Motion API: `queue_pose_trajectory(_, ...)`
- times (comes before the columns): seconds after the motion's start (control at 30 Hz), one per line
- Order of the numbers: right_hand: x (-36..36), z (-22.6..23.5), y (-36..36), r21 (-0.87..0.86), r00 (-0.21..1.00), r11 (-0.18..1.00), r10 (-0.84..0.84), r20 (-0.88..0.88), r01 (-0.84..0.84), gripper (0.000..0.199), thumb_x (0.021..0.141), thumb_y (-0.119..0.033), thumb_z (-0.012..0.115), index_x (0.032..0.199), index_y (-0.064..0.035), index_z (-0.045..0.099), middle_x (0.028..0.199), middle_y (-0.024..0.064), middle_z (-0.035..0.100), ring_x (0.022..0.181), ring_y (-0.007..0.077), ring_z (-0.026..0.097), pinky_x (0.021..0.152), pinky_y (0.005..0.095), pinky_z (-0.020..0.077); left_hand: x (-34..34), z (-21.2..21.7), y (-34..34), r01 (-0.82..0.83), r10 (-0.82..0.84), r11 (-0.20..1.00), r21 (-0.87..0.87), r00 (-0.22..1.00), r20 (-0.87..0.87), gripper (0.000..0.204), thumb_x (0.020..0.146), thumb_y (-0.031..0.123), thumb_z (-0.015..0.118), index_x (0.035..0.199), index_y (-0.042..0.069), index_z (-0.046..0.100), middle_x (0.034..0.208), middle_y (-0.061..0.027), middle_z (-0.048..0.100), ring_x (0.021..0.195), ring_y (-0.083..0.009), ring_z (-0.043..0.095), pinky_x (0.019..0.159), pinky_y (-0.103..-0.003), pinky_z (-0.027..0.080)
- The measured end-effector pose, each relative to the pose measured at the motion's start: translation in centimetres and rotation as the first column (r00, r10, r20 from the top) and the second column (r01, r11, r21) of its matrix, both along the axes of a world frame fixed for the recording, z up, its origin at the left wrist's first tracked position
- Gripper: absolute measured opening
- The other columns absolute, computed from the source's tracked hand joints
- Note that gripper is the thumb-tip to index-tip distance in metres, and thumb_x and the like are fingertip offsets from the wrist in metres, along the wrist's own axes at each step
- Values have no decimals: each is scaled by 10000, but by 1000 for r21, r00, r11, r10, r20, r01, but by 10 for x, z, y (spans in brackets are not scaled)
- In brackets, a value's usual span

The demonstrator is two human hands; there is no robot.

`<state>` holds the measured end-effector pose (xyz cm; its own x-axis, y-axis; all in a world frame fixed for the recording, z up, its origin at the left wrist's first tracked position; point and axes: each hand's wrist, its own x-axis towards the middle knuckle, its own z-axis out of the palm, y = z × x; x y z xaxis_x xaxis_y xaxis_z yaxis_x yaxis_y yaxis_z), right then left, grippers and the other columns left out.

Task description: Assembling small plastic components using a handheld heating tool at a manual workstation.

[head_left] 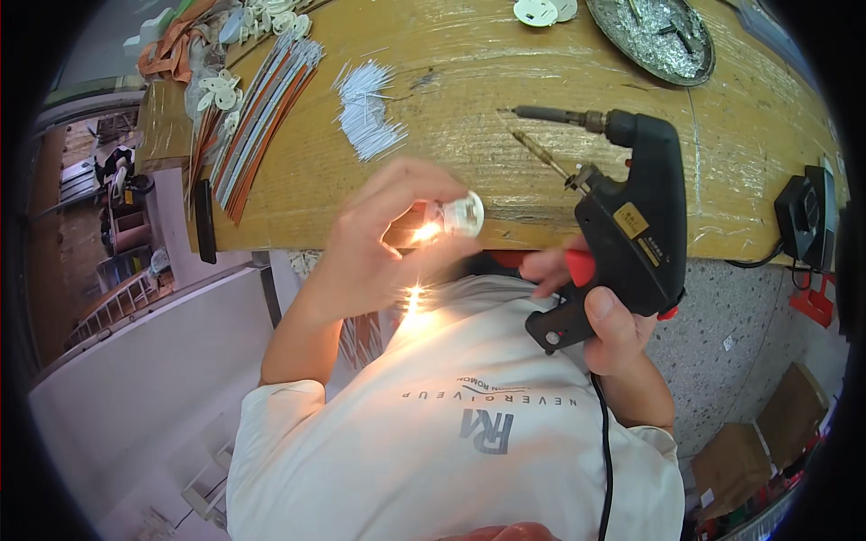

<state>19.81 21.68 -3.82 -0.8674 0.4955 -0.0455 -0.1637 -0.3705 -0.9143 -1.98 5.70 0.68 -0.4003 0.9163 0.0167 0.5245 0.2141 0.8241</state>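
Left hand (374, 239) pinches a small lit bulb (456, 216) at the near edge of the wooden bench (469, 117); right hand (604, 316) is clamped on the black soldering gun (631, 225); its hot tip (532, 113), over the bench, could scorch fingers if swung toward the bulb.

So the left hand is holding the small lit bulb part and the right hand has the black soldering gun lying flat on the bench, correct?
Not quite. The head view shows the right hand gripping the black soldering gun by its handle, lifted at the bench edge, not lying flat on it. The left hand does hold the small lit bulb part.
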Motion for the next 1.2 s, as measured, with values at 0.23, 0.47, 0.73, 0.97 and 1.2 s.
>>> queue_pose_trajectory(0.23, -28, 26, -11, 23, 995, 995, 94, -30, -93, 688, 960, -452, 626, 1331, 122, 546, 1153, 305, 708, 957, 318, 732, 743, 370, 605, 18, -3, -14, -54, -34, 979, 198, 908, 418, 515, 770, 45, 926, 1222, -16, 686, 1261, -165, 671, 1107, -204, 639, 949, -339, 515)
queue_pose_trajectory(0.47, -33, 34, -22, 32, 998, 998, 54, 24, -55, 692, 952, -459, 634, 1329, 116, 548, 1111, 276, 716, 947, 292, 732, 714, 338, 602, 16, -6, -21, -66, -55, 971, 229, 873, 484, 451, 788, 1, 899, 1196, -24, 706, 1258, -173, 671, 1136, -211, 651, 953, -345, 534)
queue_pose_trajectory(0.73, -36, 42, -27, 113, 992, 991, 57, 109, -69, 706, 904, -473, 665, 1290, 108, 560, 1072, 258, 719, 896, 261, 728, 697, 336, 596, 17, -3, -27, -123, -30, 965, 233, 828, 561, 426, 793, -43, 877, 1188, -37, 717, 1216, -171, 680, 1066, -216, 661, 849, -311, 547)
queue_pose_trajectory(0.97, -40, 31, -20, -9, 991, 995, -95, -95, 95, 680, 961, -440, 550, 1361, 105, 483, 1135, 318, 695, 951, 328, 730, 739, 344, 589, 2, 42, -91, -320, 181, 908, 270, 881, 438, 412, 776, -41, 879, 1158, -34, 724, 1176, -136, 694, 983, -170, 652, 823, -281, 527)
queue_pose_trajectory(1.2, -38, 4, 39, -12, 977, 998, -57, -205, 56, 588, 1051, -373, 417, 1381, 103, 521, 1218, 325, 679, 1040, 335, 716, 772, 339, 589, -48, 7, -270, -692, 752, 658, -297, 586, 300, 278, 896, 48, 819, 1141, -28, 713, 966, -41, 714, 822, -93, 643, 752, -251, 534)
